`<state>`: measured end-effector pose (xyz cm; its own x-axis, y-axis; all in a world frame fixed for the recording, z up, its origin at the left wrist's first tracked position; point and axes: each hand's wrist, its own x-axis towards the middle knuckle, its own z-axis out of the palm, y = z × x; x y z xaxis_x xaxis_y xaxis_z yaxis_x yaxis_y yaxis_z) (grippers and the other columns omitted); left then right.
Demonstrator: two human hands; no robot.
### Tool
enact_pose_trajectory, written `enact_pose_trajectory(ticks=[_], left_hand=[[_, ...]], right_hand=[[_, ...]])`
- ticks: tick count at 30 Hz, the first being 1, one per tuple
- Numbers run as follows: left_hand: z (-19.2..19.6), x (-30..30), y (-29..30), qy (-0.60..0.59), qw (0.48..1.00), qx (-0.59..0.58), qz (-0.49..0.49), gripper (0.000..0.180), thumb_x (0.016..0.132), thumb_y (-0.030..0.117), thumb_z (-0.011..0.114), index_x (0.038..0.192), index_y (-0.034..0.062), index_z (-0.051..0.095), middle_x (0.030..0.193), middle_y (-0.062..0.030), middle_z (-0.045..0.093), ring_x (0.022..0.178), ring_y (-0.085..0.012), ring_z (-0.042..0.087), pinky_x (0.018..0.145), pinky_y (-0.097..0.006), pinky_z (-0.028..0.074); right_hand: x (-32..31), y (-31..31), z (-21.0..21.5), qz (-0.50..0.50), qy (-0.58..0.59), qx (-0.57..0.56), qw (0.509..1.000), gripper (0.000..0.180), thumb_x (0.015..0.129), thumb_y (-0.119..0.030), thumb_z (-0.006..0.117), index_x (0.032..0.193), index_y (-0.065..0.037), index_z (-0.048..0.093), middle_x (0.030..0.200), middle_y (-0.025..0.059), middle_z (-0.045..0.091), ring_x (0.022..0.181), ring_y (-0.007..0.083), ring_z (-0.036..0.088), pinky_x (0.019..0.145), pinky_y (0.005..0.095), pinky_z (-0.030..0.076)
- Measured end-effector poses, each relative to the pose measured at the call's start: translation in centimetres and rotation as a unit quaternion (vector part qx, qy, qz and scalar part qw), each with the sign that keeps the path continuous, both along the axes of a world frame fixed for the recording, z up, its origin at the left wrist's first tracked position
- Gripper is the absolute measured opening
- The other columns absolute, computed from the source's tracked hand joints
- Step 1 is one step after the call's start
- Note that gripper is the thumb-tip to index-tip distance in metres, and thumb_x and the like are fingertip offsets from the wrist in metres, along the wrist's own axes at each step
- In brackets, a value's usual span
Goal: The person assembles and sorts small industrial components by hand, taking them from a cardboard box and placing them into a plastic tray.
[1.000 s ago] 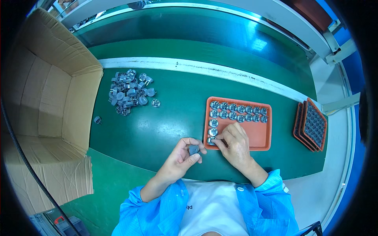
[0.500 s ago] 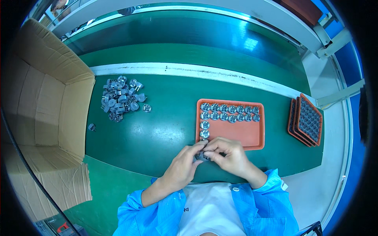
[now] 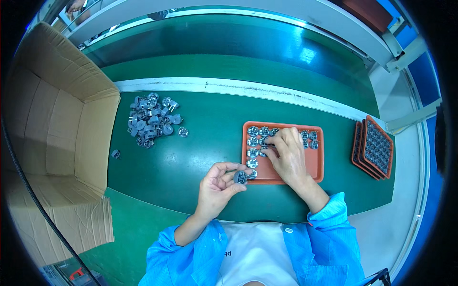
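My left hand (image 3: 218, 188) is closed round a small round grey plastic part (image 3: 241, 177) with its metal-fitted face showing, just off the tray's near left corner. Over the orange-red tray (image 3: 307, 164), my right hand (image 3: 288, 155) reaches in with thumb and fingertips around a similar round part (image 3: 263, 151) beside the left column. Rows of such parts (image 3: 252, 130) fill the tray's far side, and several more stand down its left edge. My right hand hides some of the far rows.
A heap of loose grey parts (image 3: 151, 119) lies at the left of the green table (image 3: 205, 124), with a single part (image 3: 116, 153) near the open cardboard box (image 3: 90, 143). Stacked filled trays (image 3: 374, 148) stand at the right. A white rail (image 3: 214, 85) crosses behind.
My hands have come apart. The right one has moved forward over the tray to the second column, while the left has drawn slightly left, still holding a grey part. The view has shifted slightly.
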<state>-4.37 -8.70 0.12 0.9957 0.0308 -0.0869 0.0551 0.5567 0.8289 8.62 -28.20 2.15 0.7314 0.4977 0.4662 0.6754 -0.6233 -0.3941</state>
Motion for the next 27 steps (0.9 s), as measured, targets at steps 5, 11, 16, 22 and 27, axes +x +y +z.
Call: enact_pose_trajectory(ticks=[5,11,16,22,27], left_hand=[[-0.3,-0.1,-0.4,-0.167,0.901,0.381,0.125,0.043,0.083,-0.011,0.084,0.117,0.0012,0.061,0.121,-0.0156,0.064,0.115,-0.03,0.073,0.093,-0.039,0.065],[-0.6,0.1,-1.0,-0.339,0.772,0.514,0.159,0.05,0.074,-0.003,0.093,0.113,0.0052,0.063,0.117,-0.0147,0.064,0.105,-0.031,0.076,0.086,-0.039,0.065],[0.9,0.7,1.9,-0.193,0.667,0.71,0.123,0.074,0.078,0.018,0.092,0.14,0.0044,0.055,0.153,-0.0257,0.047,0.142,-0.0454,0.051,0.117,-0.065,0.038],[1.0,6.8,9.5,-0.097,0.568,0.792,0.199,0.074,0.089,0.018,0.083,0.15,0.0005,0.046,0.16,-0.035,0.031,0.152,-0.0546,0.031,0.124,-0.069,0.023],[2.4,13.1,14.7,0.007,0.441,0.875,0.2,0.075,0.101,0.052,0.062,0.156,0.0027,0.046,0.165,-0.0334,0.034,0.154,-0.0573,0.027,0.119,-0.079,0.017]], right_hand=[[-3.1,0.1,2.1,0.13,0.178,0.139,0.965,0.023,0.081,-0.013,0.09,0.093,-0.003,0.074,0.09,0.0099,0.068,0.081,0.0264,0.063,0.068,0.0411,0.05],[-5.5,0.0,0.5,0.083,0.508,0.273,0.812,0.014,0.091,-0.01,0.086,0.096,-0.001,0.076,0.089,0.0064,0.072,0.074,0.0132,0.067,0.062,0.0331,0.053],[-1.8,-1.8,2.3,0.074,0.082,0.009,0.994,0.012,0.077,-0.002,0.084,0.086,-0.003,0.076,0.087,0.0107,0.069,0.088,0.0319,0.064,0.08,0.044,0.053],[-2.3,-1.9,1.4,0.052,0.02,-0.061,0.997,0.013,0.075,-0.003,0.083,0.083,-0.003,0.074,0.09,0.0094,0.063,0.093,0.0296,0.06,0.08,0.0434,0.047],[-1.9,-1.6,0.4,0.063,-0.033,-0.056,0.996,0.017,0.074,-0.004,0.082,0.087,-0.002,0.072,0.091,0.0102,0.062,0.092,0.0307,0.059,0.077,0.0434,0.047]])
